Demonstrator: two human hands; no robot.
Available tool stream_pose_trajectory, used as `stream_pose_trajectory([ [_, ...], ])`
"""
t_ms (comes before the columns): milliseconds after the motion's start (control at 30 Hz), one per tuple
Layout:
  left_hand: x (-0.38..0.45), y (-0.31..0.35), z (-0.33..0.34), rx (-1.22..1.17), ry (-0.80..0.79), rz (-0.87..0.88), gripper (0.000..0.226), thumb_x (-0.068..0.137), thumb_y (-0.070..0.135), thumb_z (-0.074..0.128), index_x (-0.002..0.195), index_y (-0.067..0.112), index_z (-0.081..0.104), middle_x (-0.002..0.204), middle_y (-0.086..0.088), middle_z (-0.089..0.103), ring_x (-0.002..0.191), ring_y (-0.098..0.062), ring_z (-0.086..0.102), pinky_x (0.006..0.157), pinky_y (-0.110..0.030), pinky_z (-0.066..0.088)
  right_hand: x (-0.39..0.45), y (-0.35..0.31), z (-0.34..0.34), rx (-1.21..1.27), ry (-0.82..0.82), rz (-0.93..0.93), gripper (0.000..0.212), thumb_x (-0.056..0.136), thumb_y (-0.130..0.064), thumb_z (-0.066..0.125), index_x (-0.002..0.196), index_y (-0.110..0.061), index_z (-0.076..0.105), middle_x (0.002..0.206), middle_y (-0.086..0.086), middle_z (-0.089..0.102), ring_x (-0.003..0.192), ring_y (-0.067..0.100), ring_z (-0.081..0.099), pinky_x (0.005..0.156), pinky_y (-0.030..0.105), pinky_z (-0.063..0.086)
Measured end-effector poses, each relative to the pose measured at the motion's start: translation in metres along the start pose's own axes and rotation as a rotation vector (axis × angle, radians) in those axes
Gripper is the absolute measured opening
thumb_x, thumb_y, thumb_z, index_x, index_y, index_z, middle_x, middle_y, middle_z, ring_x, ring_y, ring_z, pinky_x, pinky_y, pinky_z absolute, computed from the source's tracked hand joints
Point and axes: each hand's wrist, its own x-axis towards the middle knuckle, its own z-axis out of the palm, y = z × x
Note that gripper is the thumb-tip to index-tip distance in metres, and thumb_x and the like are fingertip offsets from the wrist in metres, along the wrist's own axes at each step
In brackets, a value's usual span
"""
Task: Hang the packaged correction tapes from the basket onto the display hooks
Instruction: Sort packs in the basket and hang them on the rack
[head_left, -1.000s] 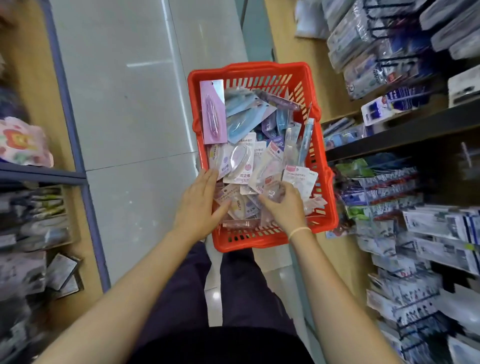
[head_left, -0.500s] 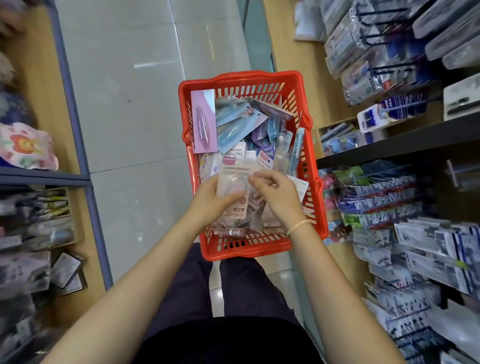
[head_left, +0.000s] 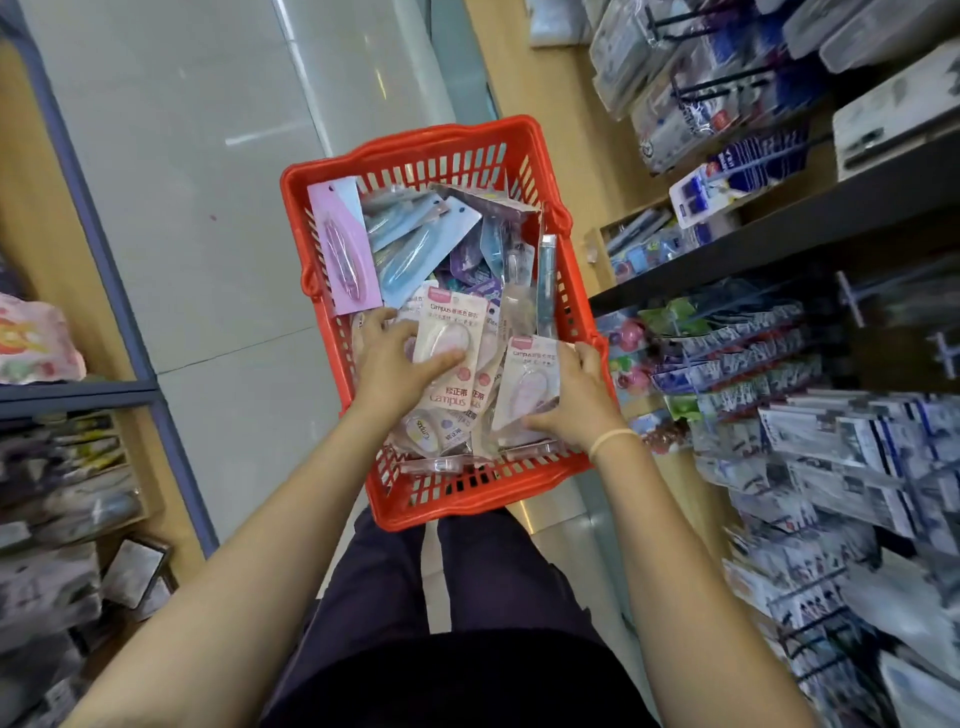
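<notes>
Packs in grip: I see two white Campus correction tape packs up out of the pile, both still over the basket.
Left pack (head_left: 451, 332): upright, print facing me, thumb across its clear blister; it overlaps other packs of the same sort below it.
Right pack (head_left: 530, 384): tilted, top edge leaning toward the basket's right wall, just beside the left pack and not touching it that I can tell.
Left hand (head_left: 400, 364): my grip is curled round the left pack, thumb on the front, fingers behind and mostly hidden.
Right hand (head_left: 576, 400): grip pinching the right pack along its right edge, thumb at the lower corner; a pale band sits on the wrist.
Loose pile (head_left: 457, 415): more white tape packs lie flat and overlapping in the near half of the basket.
Far half: a pink carded pack (head_left: 343, 244) leans on the left wall; a light blue carded pack (head_left: 415, 249) lies slantwise beside it; purple and clear packs are jumbled behind, too mixed to sort.
Basket (head_left: 467, 504): red plastic, slotted walls, sitting in front of my knees on the floor (head_left: 182, 156) of pale tile.
Display hooks (head_left: 737, 358): to my right, rows of hung packets under a dark shelf (head_left: 779, 234); labels blurred.
Left shelving (head_left: 62, 467): assorted goods, out of focus.
</notes>
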Motion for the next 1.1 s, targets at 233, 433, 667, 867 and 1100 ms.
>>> stream_pose_trajectory([
  [233,-0.002,-0.003,0.013,0.074,0.066,0.065,0.103,0.077,0.045,0.088,0.158,0.018,0.032,0.161,-0.004,0.038,0.151,-0.024,0.026,0.120,-0.041,0.025,0.003,0.021,0.011,-0.083,0.175,-0.076,0.020,0.088,0.004,0.065,0.107,0.003,0.062,0.142,0.012,0.037,0.107,0.033,0.060,0.101,0.041,0.048],
  [433,-0.009,-0.009,0.026,0.172,0.073,0.095,0.094,0.079,0.056,0.082,0.155,0.021,0.039,0.153,-0.001,0.049,0.149,-0.033,0.026,0.119,-0.053,0.029,-0.012,0.008,0.002,0.401,0.226,-0.104,0.004,0.087,-0.007,0.073,0.090,-0.009,0.072,0.087,-0.009,0.064,0.084,-0.003,0.059,0.081,0.011,0.045],
  [667,-0.015,-0.014,0.024,0.125,0.107,0.118,0.074,0.083,0.048,0.081,0.146,0.023,0.051,0.164,-0.005,0.028,0.152,-0.028,0.021,0.120,-0.047,0.026,0.011,-0.016,0.000,0.583,0.165,-0.105,0.015,0.086,-0.011,0.077,0.097,-0.020,0.073,0.099,-0.011,0.065,0.090,0.001,0.060,0.081,0.013,0.048],
  [867,-0.020,-0.011,0.024,0.092,0.143,0.068,0.093,0.078,0.042,0.087,0.152,0.014,0.038,0.152,-0.012,0.038,0.142,-0.028,0.036,0.116,-0.038,0.034,0.030,-0.021,0.041,0.199,0.512,0.004,0.062,0.077,-0.032,0.086,0.119,-0.008,0.048,0.126,0.013,0.044,0.108,0.023,0.050,0.095,0.030,0.045],
  [1100,-0.026,-0.010,0.032,0.132,0.124,0.054,0.075,0.085,0.043,0.081,0.143,0.005,0.054,0.142,-0.012,0.045,0.134,-0.027,0.043,0.101,-0.023,0.029,0.005,-0.005,0.065,0.278,0.600,-0.008,0.058,0.085,-0.030,0.079,0.121,0.003,0.048,0.134,0.020,0.039,0.113,0.028,0.048,0.105,0.034,0.046],
])
